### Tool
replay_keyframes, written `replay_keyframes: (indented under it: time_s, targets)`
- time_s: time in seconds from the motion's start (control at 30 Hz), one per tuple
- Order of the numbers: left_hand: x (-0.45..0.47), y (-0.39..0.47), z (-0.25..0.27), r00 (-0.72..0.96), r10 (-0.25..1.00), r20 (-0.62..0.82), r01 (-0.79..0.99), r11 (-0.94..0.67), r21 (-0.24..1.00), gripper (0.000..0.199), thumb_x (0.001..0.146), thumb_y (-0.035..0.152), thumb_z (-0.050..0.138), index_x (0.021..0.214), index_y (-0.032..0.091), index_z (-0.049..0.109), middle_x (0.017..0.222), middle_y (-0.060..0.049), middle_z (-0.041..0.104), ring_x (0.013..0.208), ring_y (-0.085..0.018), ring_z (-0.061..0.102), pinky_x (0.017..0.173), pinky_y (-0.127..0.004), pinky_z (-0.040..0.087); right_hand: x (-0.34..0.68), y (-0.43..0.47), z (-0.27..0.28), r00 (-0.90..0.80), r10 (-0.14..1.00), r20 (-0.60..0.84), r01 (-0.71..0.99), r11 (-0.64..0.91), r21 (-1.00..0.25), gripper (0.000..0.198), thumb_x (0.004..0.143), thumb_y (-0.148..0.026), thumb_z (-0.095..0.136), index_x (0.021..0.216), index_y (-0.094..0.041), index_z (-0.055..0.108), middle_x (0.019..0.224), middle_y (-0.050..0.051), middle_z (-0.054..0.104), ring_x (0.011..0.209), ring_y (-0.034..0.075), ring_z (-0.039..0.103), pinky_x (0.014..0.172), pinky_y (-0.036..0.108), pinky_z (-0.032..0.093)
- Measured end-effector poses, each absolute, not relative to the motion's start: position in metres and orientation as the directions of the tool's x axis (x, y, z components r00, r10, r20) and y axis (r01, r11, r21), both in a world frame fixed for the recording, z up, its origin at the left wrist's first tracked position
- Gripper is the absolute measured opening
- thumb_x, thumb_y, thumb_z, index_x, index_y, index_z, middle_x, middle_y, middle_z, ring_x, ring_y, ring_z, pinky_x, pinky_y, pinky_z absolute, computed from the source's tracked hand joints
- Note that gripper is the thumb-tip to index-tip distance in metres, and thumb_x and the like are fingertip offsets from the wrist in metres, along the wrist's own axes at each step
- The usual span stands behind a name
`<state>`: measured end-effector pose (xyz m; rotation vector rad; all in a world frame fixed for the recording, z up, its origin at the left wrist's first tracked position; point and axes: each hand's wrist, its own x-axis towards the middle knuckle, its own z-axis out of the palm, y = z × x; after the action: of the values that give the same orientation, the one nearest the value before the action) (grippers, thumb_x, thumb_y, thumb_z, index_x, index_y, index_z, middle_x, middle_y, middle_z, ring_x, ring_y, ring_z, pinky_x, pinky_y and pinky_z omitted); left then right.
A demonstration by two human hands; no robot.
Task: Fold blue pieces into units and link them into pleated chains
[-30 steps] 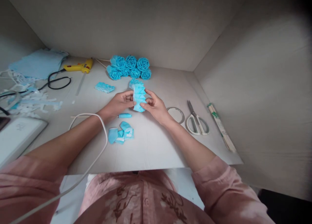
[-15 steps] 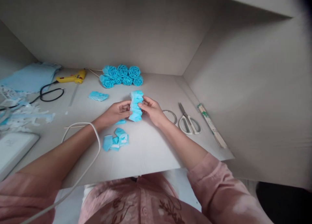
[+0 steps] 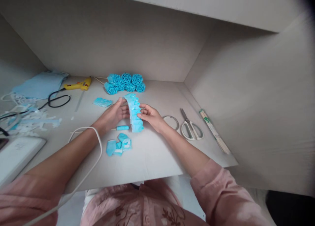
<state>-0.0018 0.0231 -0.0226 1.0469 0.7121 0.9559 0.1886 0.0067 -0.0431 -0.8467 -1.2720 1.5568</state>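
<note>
A pleated light-blue strip (image 3: 135, 113), like folded face-mask fabric, stands curved between my hands. My right hand (image 3: 150, 117) pinches its right edge between thumb and fingers. On the other side my left hand (image 3: 115, 113) is open, thumb raised, with its fingertips against or just behind the strip's left edge; the contact is partly hidden. Just below lies a stick with a blue roll (image 3: 122, 128) on its end. Nearer to me are several cut blue pieces (image 3: 119, 144). Another folded blue piece (image 3: 102, 102) rests beyond my left hand.
Several blue fabric roses (image 3: 126, 83) lie at the back, with a yellow glue gun (image 3: 78, 85) to their left. Face masks (image 3: 39, 85) and white scraps are heaped at far left. Right of my hands are a tape roll (image 3: 171, 122), scissors (image 3: 191, 125) and bundled sticks (image 3: 214, 131). A white cable (image 3: 99, 147) crosses my left forearm.
The pleated strip has spread out longer and curves more. My left hand has let go its pinch and opened, thumb up. The blue roll on the stick shows more fully. The view has shifted slightly.
</note>
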Motion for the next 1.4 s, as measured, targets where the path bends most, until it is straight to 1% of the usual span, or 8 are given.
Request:
replay_keyframes:
  time_s: [0.13,0.23,0.43,0.63,0.83,1.0,1.27,1.4]
  targets:
    - [-0.004,0.021,-0.017,0.336,0.942,0.014,-0.315,0.098,0.944,0.036,0.080,0.044,0.069,0.102,0.016,0.061,0.092,-0.008,0.072,0.079,-0.017,0.068,0.073,-0.029,0.053,0.189,0.009,-0.047,-0.338,0.941,0.004,-0.139,-0.046,-0.989,0.052,0.064,-0.038,0.082,0.107,-0.020,0.060,0.072,-0.004,0.064,0.064,0.011,0.059,0.065,0.025,0.048]
    - [-0.003,0.018,-0.017,0.311,0.950,0.032,-0.296,0.065,0.953,0.034,0.078,0.037,0.072,0.101,0.016,0.060,0.089,-0.005,0.071,0.075,-0.015,0.067,0.070,-0.027,0.052,0.190,0.008,-0.044,-0.339,0.941,-0.003,-0.126,-0.049,-0.991,0.052,0.062,-0.040,0.083,0.105,-0.019,0.062,0.079,-0.002,0.067,0.069,0.012,0.062,0.067,0.025,0.049]
    - [0.003,0.012,-0.019,0.348,0.937,0.041,-0.224,0.041,0.974,0.042,0.082,0.042,0.068,0.114,0.017,0.061,0.094,-0.006,0.070,0.078,-0.016,0.066,0.071,-0.027,0.052,0.193,0.006,-0.034,-0.232,0.971,0.051,-0.183,0.008,-0.983,0.047,0.075,-0.058,0.069,0.102,-0.021,0.068,0.094,0.004,0.069,0.084,0.015,0.063,0.075,0.029,0.053]
    - [0.006,0.005,-0.021,0.420,0.907,0.029,-0.101,0.015,0.995,0.048,0.084,0.049,0.064,0.122,0.020,0.063,0.100,-0.007,0.070,0.084,-0.017,0.065,0.076,-0.028,0.050,0.193,0.005,-0.025,-0.171,0.973,0.157,-0.192,0.124,-0.974,0.043,0.075,-0.057,0.068,0.102,-0.023,0.067,0.095,0.003,0.067,0.084,0.014,0.059,0.076,0.027,0.050]
    - [0.006,0.006,-0.021,0.390,0.915,0.105,-0.036,-0.099,0.994,0.042,0.083,0.055,0.061,0.093,0.016,0.073,0.089,-0.008,0.071,0.081,-0.020,0.062,0.075,-0.029,0.048,0.191,0.004,-0.028,-0.046,0.974,0.221,-0.100,0.216,-0.971,0.036,0.071,-0.045,0.074,0.095,-0.021,0.064,0.076,-0.003,0.058,0.070,0.011,0.052,0.068,0.025,0.045]
    - [0.008,0.004,-0.010,0.231,0.955,0.187,-0.051,-0.180,0.982,0.033,0.075,0.047,0.073,0.087,0.016,0.072,0.077,-0.003,0.068,0.070,-0.016,0.059,0.070,-0.028,0.047,0.190,0.001,-0.030,-0.079,0.957,0.279,0.039,0.283,-0.958,0.034,0.073,-0.044,0.073,0.097,-0.020,0.066,0.081,-0.001,0.060,0.073,0.012,0.053,0.069,0.026,0.045]
    - [0.010,-0.004,-0.001,0.147,0.959,0.244,0.030,-0.250,0.968,0.021,0.074,0.037,0.070,0.069,0.017,0.066,0.067,-0.002,0.065,0.067,-0.016,0.058,0.067,-0.028,0.046,0.190,-0.004,-0.021,-0.111,0.962,0.250,-0.085,0.242,-0.967,0.043,0.076,-0.055,0.069,0.104,-0.022,0.068,0.096,0.003,0.069,0.087,0.017,0.062,0.079,0.030,0.050]
    - [0.013,-0.007,-0.003,0.157,0.930,0.332,0.138,-0.354,0.925,0.013,0.075,0.029,0.065,0.070,0.018,0.066,0.072,-0.001,0.066,0.069,-0.016,0.058,0.069,-0.027,0.045,0.191,-0.006,-0.016,-0.142,0.963,0.228,-0.136,0.209,-0.968,0.050,0.084,-0.064,0.052,0.103,-0.021,0.069,0.094,0.005,0.068,0.088,0.018,0.061,0.078,0.031,0.050]
